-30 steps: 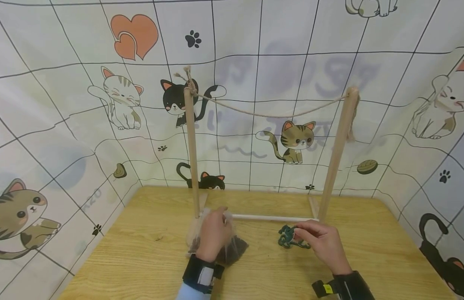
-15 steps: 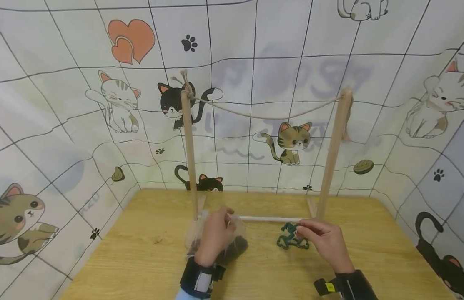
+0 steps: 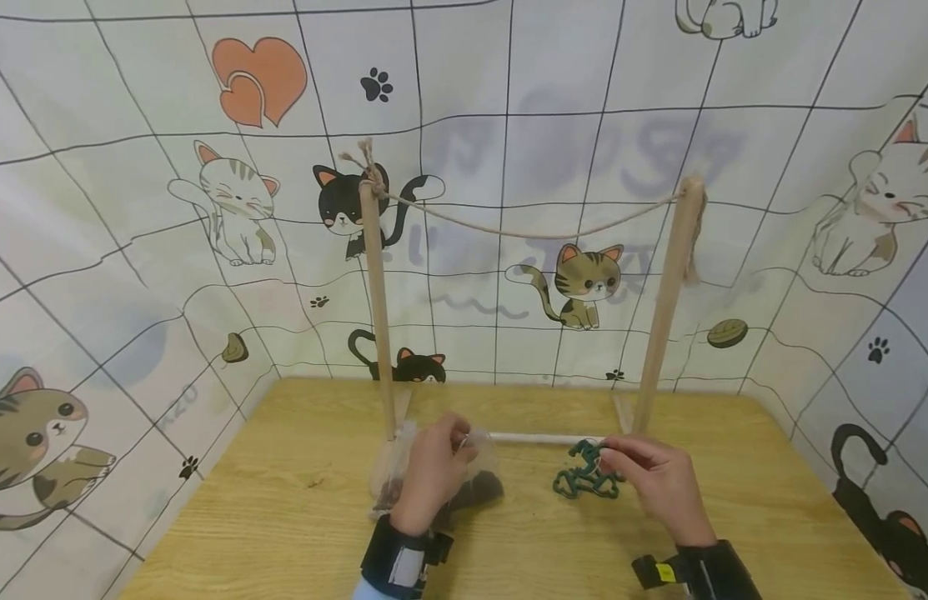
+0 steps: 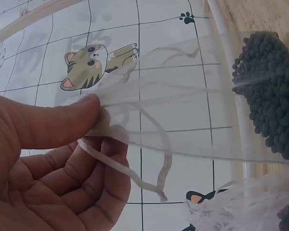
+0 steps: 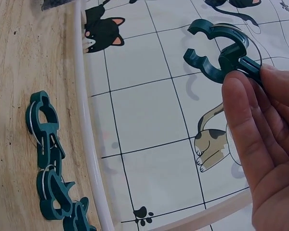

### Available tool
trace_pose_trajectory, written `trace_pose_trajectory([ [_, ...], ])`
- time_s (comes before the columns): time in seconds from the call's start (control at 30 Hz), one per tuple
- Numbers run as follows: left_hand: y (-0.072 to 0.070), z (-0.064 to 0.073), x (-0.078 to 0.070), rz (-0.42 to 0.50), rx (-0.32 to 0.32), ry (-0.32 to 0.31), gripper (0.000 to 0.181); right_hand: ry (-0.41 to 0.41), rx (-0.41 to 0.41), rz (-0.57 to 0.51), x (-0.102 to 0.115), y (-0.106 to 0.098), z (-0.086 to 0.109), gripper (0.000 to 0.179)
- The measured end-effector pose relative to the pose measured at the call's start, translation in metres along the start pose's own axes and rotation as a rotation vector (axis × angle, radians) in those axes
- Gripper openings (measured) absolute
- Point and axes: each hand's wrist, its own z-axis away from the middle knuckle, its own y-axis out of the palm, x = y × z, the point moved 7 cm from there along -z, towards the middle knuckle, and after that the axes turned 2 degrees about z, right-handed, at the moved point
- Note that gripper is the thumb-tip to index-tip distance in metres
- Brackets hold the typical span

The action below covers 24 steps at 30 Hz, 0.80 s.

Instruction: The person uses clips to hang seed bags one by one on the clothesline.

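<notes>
My left hand [image 3: 436,471] pinches the gathered top of a sheer drawstring bag [image 4: 272,91] between thumb and fingers. Small dark round pellets fill its lower end, and a loop of pale cord [image 4: 120,168] hangs beside the fingers. My right hand [image 3: 659,487] pinches the handles of a green plastic clip [image 5: 233,55], its jaws parted and a thin wire spring curving round it. Several more green clips [image 5: 44,156] lie on the table just left of that hand. A second sheer bag [image 4: 245,207], also with dark contents, shows beneath the left hand.
Behind the hands stands a wooden frame with a left post [image 3: 378,317] and a right post [image 3: 666,317]. A slack rope [image 3: 539,236] joins their tops, and a white bar [image 3: 539,438] runs low between them. A cat-print cloth [image 3: 479,158] surrounds the wooden table [image 3: 238,508].
The left hand has shifted slightly right, drawing the bag's top with it. The right hand has moved a little right, away from the pile, exposing more of the green clips.
</notes>
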Motion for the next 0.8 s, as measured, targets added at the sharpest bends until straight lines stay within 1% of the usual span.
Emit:
trace_pose_trajectory([
  [0.2, 0.003, 0.001, -0.004, 0.07, 0.061, -0.09, 0.027, -0.023, -0.013, -0.025, 0.006, -0.007, 0.0, 0.022],
  [0.3, 0.004, 0.002, -0.009, 0.073, 0.081, -0.095, 0.023, -0.045, -0.029, -0.026, 0.011, -0.01, 0.0, 0.021],
  [0.47, 0.01, 0.003, -0.022, 0.091, 0.112, -0.043, 0.013, -0.101, -0.057, -0.004, 0.019, -0.019, 0.0, 0.019],
  [0.67, 0.018, -0.001, -0.037, 0.104, 0.144, 0.002, 0.014, -0.206, -0.063, 0.047, 0.032, -0.032, -0.006, 0.017],
  [0.73, 0.02, -0.004, -0.044, 0.11, 0.162, 0.028, 0.014, -0.231, -0.079, 0.068, 0.038, -0.037, -0.008, 0.017],
  [0.8, 0.021, -0.008, -0.051, 0.104, 0.182, 0.069, 0.012, -0.258, -0.095, 0.094, 0.044, -0.041, -0.01, 0.017],
])
